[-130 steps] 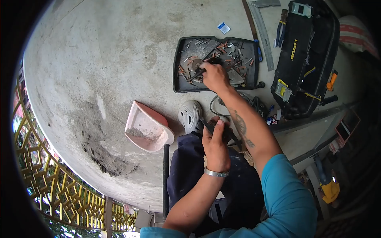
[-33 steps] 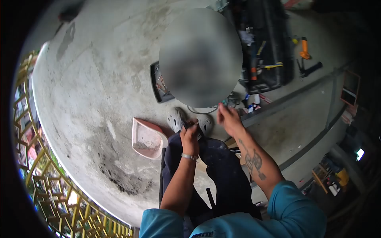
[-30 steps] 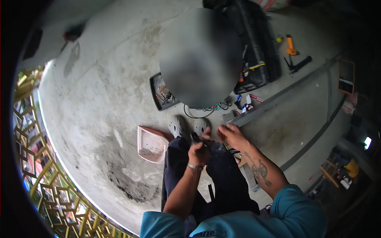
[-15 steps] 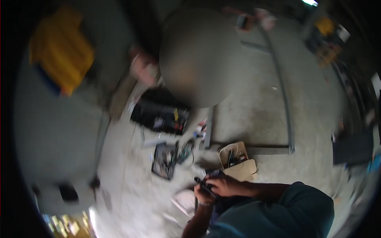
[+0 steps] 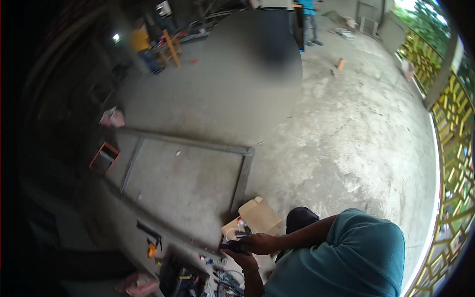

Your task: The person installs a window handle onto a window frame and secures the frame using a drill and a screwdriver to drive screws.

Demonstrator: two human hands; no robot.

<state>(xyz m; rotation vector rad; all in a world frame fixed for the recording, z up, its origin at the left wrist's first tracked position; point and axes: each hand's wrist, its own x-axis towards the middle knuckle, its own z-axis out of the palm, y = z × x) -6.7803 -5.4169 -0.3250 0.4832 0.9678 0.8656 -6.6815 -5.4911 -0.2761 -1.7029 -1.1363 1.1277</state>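
Observation:
At the lower middle, my right hand [image 5: 260, 243] and my left hand [image 5: 241, 259] are together, closed around a small dark object [image 5: 233, 245]. Its kind is not clear, and fingers cover part of it. My left wrist wears a thin band. Just beyond the hands lies an open cardboard box [image 5: 261, 217], with a pale cable and dark items inside. Below and left of my left hand, a tangle of cables and hand tools [image 5: 227, 284] rests on the floor beside a black case [image 5: 173, 277].
A grey metal frame [image 5: 188, 143] lies on the concrete floor. Near it are an orange-and-black tool [image 5: 152, 249] and an orange-rimmed box [image 5: 104, 158]. One person in yellow [image 5: 140, 39] and another in blue [image 5: 309, 20] stand far off. A yellow lattice railing [image 5: 452, 133] runs along the right.
My view has swung to the right, bringing the railing and bright floor into sight. The frame, box and tools have shifted left in view. Both hands still hold the dark object.

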